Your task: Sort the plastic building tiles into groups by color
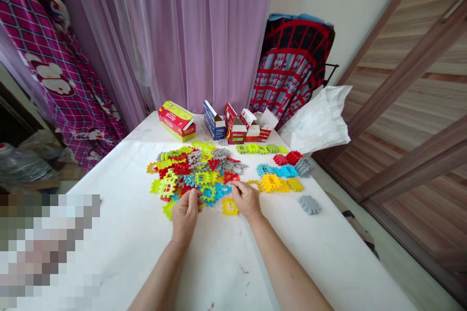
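Note:
A heap of flat plastic building pieces (199, 163) with notched edges lies on the table in green, red, grey, blue and yellow. My left hand (187, 210) is at the heap's near edge with its fingers curled closed. Just right of it, my right hand (248, 199) is closed too, its thumb and fingertips pinched by the red and blue pieces. What either hand holds, if anything, is hidden. Between the hands lie a yellow square piece (229, 206) and a green window-like piece (208, 193). A pale green lattice piece (168, 184) leans at the heap's left.
Sorted by colour on the right are yellow pieces (272, 182), blue pieces (287, 171), grey pieces (305, 167), red pieces (293, 157) and a green row (261, 148). A grey piece (309, 204) lies nearer. Several small boxes (214, 124) and a white bag (315, 119) stand behind.

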Action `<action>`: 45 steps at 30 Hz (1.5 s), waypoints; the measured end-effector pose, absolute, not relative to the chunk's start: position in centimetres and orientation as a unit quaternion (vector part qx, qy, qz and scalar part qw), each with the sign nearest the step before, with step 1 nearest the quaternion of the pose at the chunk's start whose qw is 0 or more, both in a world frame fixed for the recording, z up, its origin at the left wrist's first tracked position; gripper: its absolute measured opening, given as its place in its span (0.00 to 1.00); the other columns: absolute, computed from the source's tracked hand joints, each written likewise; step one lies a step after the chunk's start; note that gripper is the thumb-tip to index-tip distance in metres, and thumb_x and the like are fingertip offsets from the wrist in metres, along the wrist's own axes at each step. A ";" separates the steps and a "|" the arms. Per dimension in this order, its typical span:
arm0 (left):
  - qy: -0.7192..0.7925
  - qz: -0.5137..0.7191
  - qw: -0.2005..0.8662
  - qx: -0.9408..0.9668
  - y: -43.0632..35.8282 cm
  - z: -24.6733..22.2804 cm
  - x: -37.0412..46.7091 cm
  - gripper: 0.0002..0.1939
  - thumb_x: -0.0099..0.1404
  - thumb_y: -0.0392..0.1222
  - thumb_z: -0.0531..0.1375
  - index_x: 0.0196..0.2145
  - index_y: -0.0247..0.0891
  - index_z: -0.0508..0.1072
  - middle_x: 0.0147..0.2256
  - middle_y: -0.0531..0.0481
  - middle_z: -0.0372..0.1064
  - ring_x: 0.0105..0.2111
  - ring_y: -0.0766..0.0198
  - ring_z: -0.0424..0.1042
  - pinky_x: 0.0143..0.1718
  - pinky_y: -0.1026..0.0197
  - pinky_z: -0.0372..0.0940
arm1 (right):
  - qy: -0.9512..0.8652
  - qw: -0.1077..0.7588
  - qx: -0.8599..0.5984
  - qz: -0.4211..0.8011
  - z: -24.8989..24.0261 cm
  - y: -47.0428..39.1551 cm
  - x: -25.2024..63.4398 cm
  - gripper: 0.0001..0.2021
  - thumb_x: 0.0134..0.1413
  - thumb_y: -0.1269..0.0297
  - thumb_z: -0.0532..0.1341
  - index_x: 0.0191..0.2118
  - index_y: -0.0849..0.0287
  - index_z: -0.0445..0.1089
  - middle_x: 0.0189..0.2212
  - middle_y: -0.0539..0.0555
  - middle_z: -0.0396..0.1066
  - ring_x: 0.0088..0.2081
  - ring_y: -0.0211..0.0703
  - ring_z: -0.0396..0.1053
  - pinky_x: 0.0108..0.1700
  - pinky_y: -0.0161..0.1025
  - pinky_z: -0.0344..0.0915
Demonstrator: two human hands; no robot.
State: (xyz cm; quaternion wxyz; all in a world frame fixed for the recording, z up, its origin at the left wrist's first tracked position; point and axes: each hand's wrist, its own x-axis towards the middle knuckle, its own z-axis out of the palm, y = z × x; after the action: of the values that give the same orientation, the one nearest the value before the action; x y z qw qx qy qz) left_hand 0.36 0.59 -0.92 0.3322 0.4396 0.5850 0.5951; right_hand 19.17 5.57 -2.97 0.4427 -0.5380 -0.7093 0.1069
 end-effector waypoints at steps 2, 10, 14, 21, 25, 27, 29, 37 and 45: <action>0.595 0.584 0.309 0.457 0.5 -1.1 0.4 0.24 0.62 0.61 0.53 0.26 0.38 0.74 0.18 0.54 0.67 0.16 0.67 0.65 0.20 0.66 0.62 | -0.678 0.461 -0.560 0.118 -2.9 5.3 19.5 0.13 0.56 0.62 0.53 0.36 0.54 0.76 0.34 0.54 0.78 0.35 0.44 0.75 0.42 0.39 0.70; 0.630 0.541 0.248 0.499 0.5 -1.6 0.2 0.22 0.65 0.57 0.49 0.27 0.40 0.73 0.19 0.53 0.69 0.18 0.65 0.67 0.23 0.65 0.63 | -0.643 0.469 -0.572 0.199 -3.4 2.0 21.1 0.12 0.52 0.59 0.56 0.39 0.55 0.74 0.36 0.54 0.77 0.35 0.45 0.73 0.41 0.41 0.70; 0.652 0.472 0.184 0.564 0.3 -1.7 0.0 0.24 0.68 0.54 0.44 0.28 0.40 0.72 0.21 0.51 0.72 0.20 0.65 0.69 0.26 0.64 0.63 | -0.745 0.391 -0.515 0.163 -3.2 0.5 20.8 0.16 0.44 0.66 0.64 0.43 0.54 0.73 0.47 0.55 0.74 0.49 0.49 0.69 0.53 0.47 0.64; 0.591 0.405 0.125 0.686 -1.7 -0.9 0.9 0.15 0.65 0.49 0.51 0.31 0.41 0.74 0.28 0.48 0.75 0.28 0.61 0.73 0.32 0.62 0.63 | -0.748 0.376 -0.532 0.128 -3.1 -0.4 20.5 0.11 0.56 0.61 0.58 0.42 0.54 0.74 0.41 0.56 0.76 0.44 0.49 0.72 0.50 0.43 0.66; 0.547 0.367 0.102 0.745 -2.6 -1.0 1.4 0.12 0.64 0.45 0.52 0.36 0.42 0.74 0.33 0.47 0.76 0.30 0.62 0.73 0.34 0.62 0.65 | -0.640 0.461 -0.589 0.176 -3.6 -0.5 21.2 0.18 0.60 0.55 0.49 0.42 0.54 0.73 0.35 0.55 0.78 0.36 0.49 0.75 0.40 0.42 0.70; 0.536 0.349 0.095 0.763 -2.6 -1.2 1.5 0.13 0.65 0.44 0.51 0.36 0.41 0.75 0.33 0.46 0.76 0.30 0.61 0.74 0.34 0.61 0.67 | -0.628 0.486 -0.573 0.203 -3.5 -0.6 21.5 0.18 0.59 0.53 0.49 0.41 0.54 0.73 0.35 0.55 0.78 0.36 0.49 0.75 0.39 0.41 0.71; 0.526 0.332 0.094 0.777 -2.6 -1.4 1.8 0.14 0.65 0.43 0.50 0.36 0.41 0.75 0.33 0.45 0.76 0.32 0.60 0.74 0.35 0.60 0.67 | -0.635 0.491 -0.554 0.221 -3.3 -0.6 21.6 0.18 0.58 0.54 0.49 0.39 0.53 0.74 0.36 0.54 0.78 0.38 0.48 0.75 0.39 0.40 0.71; 0.520 0.341 0.262 0.738 -1.6 -1.3 4.3 0.17 0.67 0.49 0.51 0.47 0.44 0.73 0.37 0.46 0.78 0.33 0.60 0.75 0.38 0.59 0.68 | -0.636 0.462 -0.552 0.278 -3.1 -1.3 21.4 0.18 0.60 0.56 0.50 0.50 0.55 0.68 0.26 0.50 0.74 0.26 0.43 0.72 0.28 0.36 0.67; 0.513 0.344 0.540 0.571 0.1 -1.5 4.9 0.13 0.54 0.52 0.61 0.29 0.41 0.66 0.19 0.57 0.69 0.16 0.69 0.63 0.18 0.67 0.57 | -0.587 0.486 -0.577 0.293 -3.1 -1.3 21.4 0.16 0.61 0.54 0.51 0.44 0.55 0.70 0.28 0.53 0.74 0.29 0.44 0.72 0.32 0.36 0.69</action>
State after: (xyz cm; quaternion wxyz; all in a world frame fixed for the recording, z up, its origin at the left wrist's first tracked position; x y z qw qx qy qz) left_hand 4.92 0.13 -1.48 0.5404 0.5714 0.5127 0.3444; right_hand 21.45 -1.30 -3.11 0.4862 -0.5768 -0.5874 0.2930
